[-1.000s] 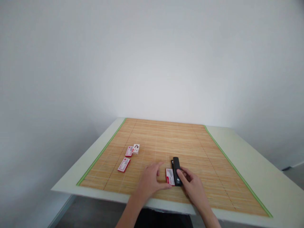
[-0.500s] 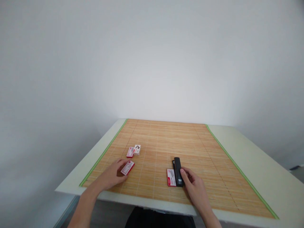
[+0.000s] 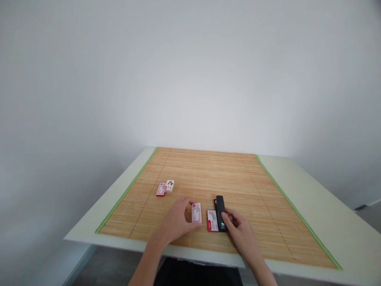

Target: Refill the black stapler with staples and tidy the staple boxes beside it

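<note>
My left hand (image 3: 180,221) grips a small white-and-red box (image 3: 197,213) by its far and near ends, between thumb and fingers. To its right, a second white-and-red box (image 3: 212,221) lies flat on the bamboo mat, a small gap away. Right against that one lies a black stapler (image 3: 220,213), its long side along the box. My right hand (image 3: 240,229) has its thumb on top of the stapler near its closer end, with the fingers along the right side. The undersides of both hands are hidden.
Farther left on the bamboo mat (image 3: 238,178), a red-edged box (image 3: 160,189) and a white box with a dark picture (image 3: 169,186) stand side by side. Pale tabletop (image 3: 300,178) borders the mat, with a wall behind.
My left hand has carried its box rightward, close to the box beside the stapler, and turned it straighter. My right hand stays at the stapler. The view has shifted slightly.
</note>
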### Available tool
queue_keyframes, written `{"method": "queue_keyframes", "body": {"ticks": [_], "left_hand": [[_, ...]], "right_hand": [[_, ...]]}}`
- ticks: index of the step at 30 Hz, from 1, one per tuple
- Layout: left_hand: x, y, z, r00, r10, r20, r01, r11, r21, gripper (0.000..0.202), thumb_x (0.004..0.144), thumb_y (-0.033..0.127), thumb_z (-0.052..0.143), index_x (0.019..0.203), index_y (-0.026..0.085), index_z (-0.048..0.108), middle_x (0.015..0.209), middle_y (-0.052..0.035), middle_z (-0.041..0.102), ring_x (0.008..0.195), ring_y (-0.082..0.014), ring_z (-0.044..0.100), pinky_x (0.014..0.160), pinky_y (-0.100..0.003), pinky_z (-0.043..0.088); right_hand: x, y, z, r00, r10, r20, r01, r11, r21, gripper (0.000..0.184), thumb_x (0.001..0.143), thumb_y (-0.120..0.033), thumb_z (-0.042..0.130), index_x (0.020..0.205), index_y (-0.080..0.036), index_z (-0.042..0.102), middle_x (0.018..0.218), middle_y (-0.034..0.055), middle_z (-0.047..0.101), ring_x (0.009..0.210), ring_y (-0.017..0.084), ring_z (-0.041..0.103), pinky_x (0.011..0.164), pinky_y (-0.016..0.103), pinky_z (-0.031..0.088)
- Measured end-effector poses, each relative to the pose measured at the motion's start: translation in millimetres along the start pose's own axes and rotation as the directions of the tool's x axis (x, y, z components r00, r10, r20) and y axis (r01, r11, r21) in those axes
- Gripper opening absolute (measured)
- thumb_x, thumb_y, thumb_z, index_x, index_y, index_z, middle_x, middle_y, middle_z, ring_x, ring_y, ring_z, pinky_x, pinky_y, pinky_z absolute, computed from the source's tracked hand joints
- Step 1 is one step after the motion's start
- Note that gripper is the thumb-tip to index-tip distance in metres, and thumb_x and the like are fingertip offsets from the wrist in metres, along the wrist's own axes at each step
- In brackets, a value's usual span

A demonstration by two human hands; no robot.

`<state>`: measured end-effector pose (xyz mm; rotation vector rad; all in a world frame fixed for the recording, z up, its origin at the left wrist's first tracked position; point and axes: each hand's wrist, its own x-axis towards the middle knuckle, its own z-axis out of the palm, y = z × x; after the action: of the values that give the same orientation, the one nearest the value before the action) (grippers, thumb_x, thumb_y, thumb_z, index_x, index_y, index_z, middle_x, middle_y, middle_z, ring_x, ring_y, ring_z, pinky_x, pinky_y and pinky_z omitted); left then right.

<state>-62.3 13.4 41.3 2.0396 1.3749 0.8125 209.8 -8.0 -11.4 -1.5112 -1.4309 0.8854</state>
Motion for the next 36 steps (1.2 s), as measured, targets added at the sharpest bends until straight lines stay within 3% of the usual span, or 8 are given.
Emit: {"method": "queue_keyframes", "body": {"ticks": [5, 14, 18, 20, 22, 28, 32, 36], "left_hand": [[13.5, 26.3, 40.6, 0.989, 0.123, 0.087, -0.122, 0.992, -0.008, 0.057, 0.066, 0.037, 0.089, 0.118, 0.031, 0.065, 0.117, -0.0030, 0.066, 0.111, -0.0289, 0.060, 0.096, -0.041, 0.048], [18.7, 25.7, 51.7, 0.971, 0.195, 0.136, -0.185, 0.979, -0.080, 0.073, 0.062, 0.043, 0.095, 0.127, 0.032, 0.063, 0.125, -0.0036, 0.065, 0.118, -0.0300, 0.057, 0.102, -0.044, 0.046], [18.4, -1.0, 18.1, 0.991, 0.119, -0.066, -0.122, 0.992, -0.040, 0.059, 0.084, 0.050, 0.077, 0.136, 0.032, 0.056, 0.139, -0.0067, 0.056, 0.127, -0.0281, 0.054, 0.110, -0.044, 0.044], [21.0, -34.2, -12.3, 0.960, 0.043, -0.276, -0.028, 0.998, 0.059, 0.038, 0.094, 0.046, 0.065, 0.126, 0.028, 0.060, 0.134, -0.0071, 0.057, 0.122, -0.0265, 0.057, 0.108, -0.044, 0.045], [24.2, -73.8, -43.8, 0.917, 0.019, -0.399, 0.056, 0.983, 0.176, 0.048, 0.088, 0.042, 0.070, 0.130, 0.024, 0.057, 0.140, -0.0090, 0.054, 0.129, -0.0294, 0.052, 0.113, -0.048, 0.040], [22.2, -142.2, -95.6, 0.991, -0.046, -0.123, 0.078, 0.960, 0.268, 0.068, 0.081, 0.042, 0.071, 0.144, 0.025, 0.052, 0.144, -0.0067, 0.058, 0.131, -0.0322, 0.053, 0.115, -0.049, 0.038], [10.6, -115.0, -93.3, 0.982, -0.063, -0.180, 0.094, 0.982, 0.166, 0.058, 0.080, 0.047, 0.072, 0.132, 0.024, 0.061, 0.131, -0.0075, 0.064, 0.120, -0.0318, 0.059, 0.108, -0.049, 0.045], [1.2, -46.2, -54.0, 0.986, -0.004, -0.166, 0.010, 0.999, 0.038, 0.060, 0.079, 0.045, 0.078, 0.134, 0.029, 0.058, 0.129, -0.0065, 0.062, 0.112, -0.0277, 0.062, 0.105, -0.046, 0.048]], "right_hand": [[-0.9, -2.8, -0.1, 1.000, 0.010, 0.001, -0.010, 0.999, 0.042, 0.056, 0.089, -0.065, 0.061, 0.115, -0.017, 0.075, 0.067, 0.0025, 0.066, 0.061, 0.021, 0.059, 0.058, 0.031, 0.046], [-3.0, -2.7, 0.1, 0.998, 0.046, 0.051, -0.051, 0.993, 0.102, 0.059, 0.090, -0.066, 0.060, 0.119, -0.016, 0.072, 0.063, -0.0006, 0.058, 0.051, 0.016, 0.051, 0.048, 0.027, 0.039], [-2.7, -2.3, -0.5, 0.998, 0.052, 0.047, -0.057, 0.992, 0.115, 0.059, 0.090, -0.067, 0.060, 0.120, -0.017, 0.071, 0.062, -0.0017, 0.057, 0.050, 0.015, 0.050, 0.047, 0.026, 0.038], [-2.2, -1.9, 0.0, 0.998, 0.047, 0.043, -0.053, 0.990, 0.128, 0.060, 0.089, -0.068, 0.061, 0.120, -0.017, 0.071, 0.062, -0.0021, 0.056, 0.050, 0.015, 0.051, 0.047, 0.026, 0.038], [-1.7, -1.0, 0.5, 0.998, 0.048, 0.044, -0.053, 0.989, 0.138, 0.060, 0.089, -0.069, 0.061, 0.119, -0.017, 0.071, 0.061, -0.0026, 0.055, 0.049, 0.015, 0.050, 0.046, 0.026, 0.038], [-1.3, 1.3, 0.2, 0.997, 0.042, 0.059, -0.050, 0.989, 0.139, 0.057, 0.091, -0.066, 0.061, 0.121, -0.018, 0.069, 0.062, -0.0033, 0.055, 0.048, 0.013, 0.049, 0.045, 0.024, 0.035], [-1.9, 0.4, 0.2, 0.997, 0.039, 0.071, -0.048, 0.990, 0.134, 0.055, 0.093, -0.064, 0.060, 0.122, -0.018, 0.069, 0.064, -0.0032, 0.055, 0.048, 0.012, 0.048, 0.043, 0.024, 0.034], [-2.3, 0.2, 0.2, 0.998, 0.039, 0.054, -0.045, 0.992, 0.116, 0.054, 0.093, -0.063, 0.061, 0.121, -0.018, 0.069, 0.063, -0.0033, 0.055, 0.049, 0.013, 0.050, 0.045, 0.024, 0.036]]}}
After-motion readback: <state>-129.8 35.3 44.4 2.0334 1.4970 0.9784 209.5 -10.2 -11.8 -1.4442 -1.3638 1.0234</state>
